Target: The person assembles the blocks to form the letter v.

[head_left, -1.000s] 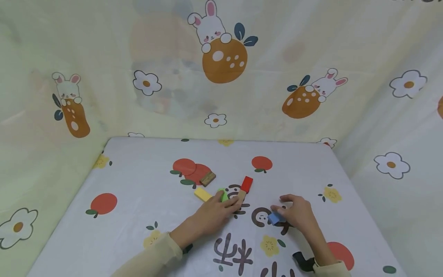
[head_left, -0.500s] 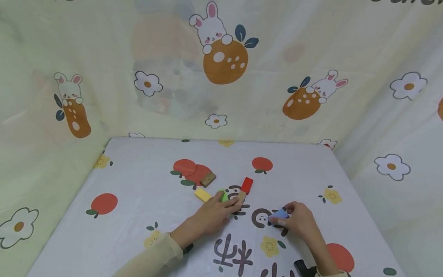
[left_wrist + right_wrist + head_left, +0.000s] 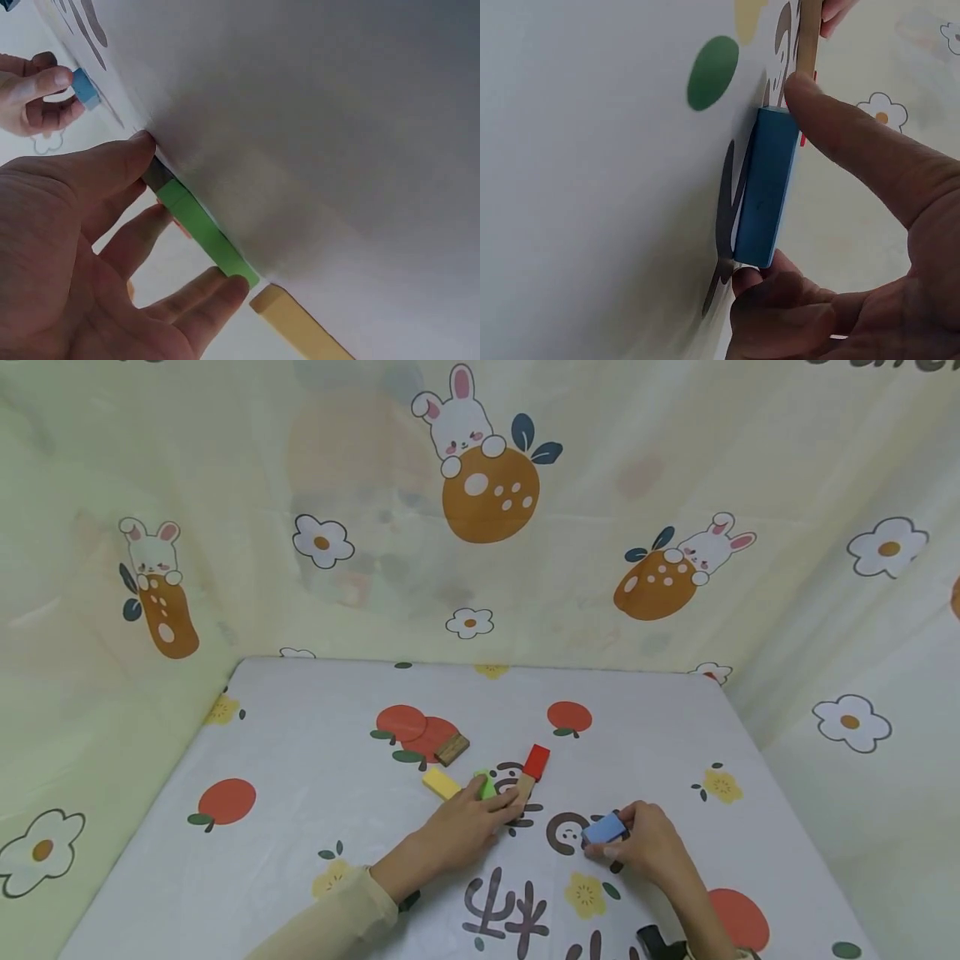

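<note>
Right hand [image 3: 648,843]: we pinch a blue rectangular block [image 3: 604,828] between thumb and fingertips, one at each end.
Blue block: right of the other blocks, low at the white fruit-printed surface [image 3: 300,727]; we cannot tell whether it touches down.
Left hand [image 3: 467,825]: we keep its fingers loosely extended, touching a green rectangular block [image 3: 206,232] and a tan wooden block [image 3: 525,788].
Yellow rectangular block [image 3: 441,783]: just left of the green one.
Red rectangular block [image 3: 536,762]: at the tan block's far end.
Dark brown wooden block [image 3: 452,749]: beyond the yellow one, apart from it.
</note>
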Tool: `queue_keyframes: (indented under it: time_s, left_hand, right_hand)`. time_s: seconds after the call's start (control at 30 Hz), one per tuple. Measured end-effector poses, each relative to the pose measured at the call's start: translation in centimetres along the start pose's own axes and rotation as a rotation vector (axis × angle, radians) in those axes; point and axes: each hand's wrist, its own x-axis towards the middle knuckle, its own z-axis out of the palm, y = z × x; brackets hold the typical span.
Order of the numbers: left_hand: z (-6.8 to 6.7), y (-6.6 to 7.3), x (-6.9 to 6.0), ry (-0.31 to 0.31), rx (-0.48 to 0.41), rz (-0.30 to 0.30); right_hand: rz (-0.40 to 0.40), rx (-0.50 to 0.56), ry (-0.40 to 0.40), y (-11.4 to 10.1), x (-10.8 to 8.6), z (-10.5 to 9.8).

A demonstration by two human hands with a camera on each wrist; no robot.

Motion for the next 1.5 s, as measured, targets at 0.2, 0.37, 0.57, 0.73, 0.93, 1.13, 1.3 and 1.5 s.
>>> queue_keyframes:
  time_s: [0.2,0.37,0.57,0.73,0.93,1.13,1.3,1.5]
  left_hand:
    - [0.0,0.1,0.0,-0.005,-0.014,-0.016]
    - [0.0,0.1,-0.1,-0.002,-0.020,-0.019]
    - [-0.2,0.1,-0.1,-0.004,-0.028,-0.017]
    - [-0.3,0.1,-0.1,-0.025,-0.046,-0.025]
    - [-0.1,0.0,0.0,-0.030,-0.058,-0.020]
    - [0.0,-0.1,0.4,-0.044,-0.068,-0.031]
    - [-0.3,0.0,0.5,-0.062,-0.090,-0.049]
    - [-0.4,0.0,0.2,-0.072,-0.089,-0.043]
  right_hand:
    - [-0.018,0.019,0.009,-0.2,0.1,-0.5]
    - [-0.029,0.083,0.039,0.0,0.6,-1.1]
    - [-0.025,0.194,0.060,0.2,1.5,-1.3]
    - [-0.026,0.293,0.064,0.2,2.0,-1.3]
    - [-0.030,0.348,0.065,0.2,2.7,-1.2]
    - [-0.011,0.387,0.067,-0.3,3.8,-1.4]
    - [0.000,0.401,0.074,-0.6,4.7,-1.4]
    - [-0.034,0.430,0.055,-0.8,5.5,-1.2]
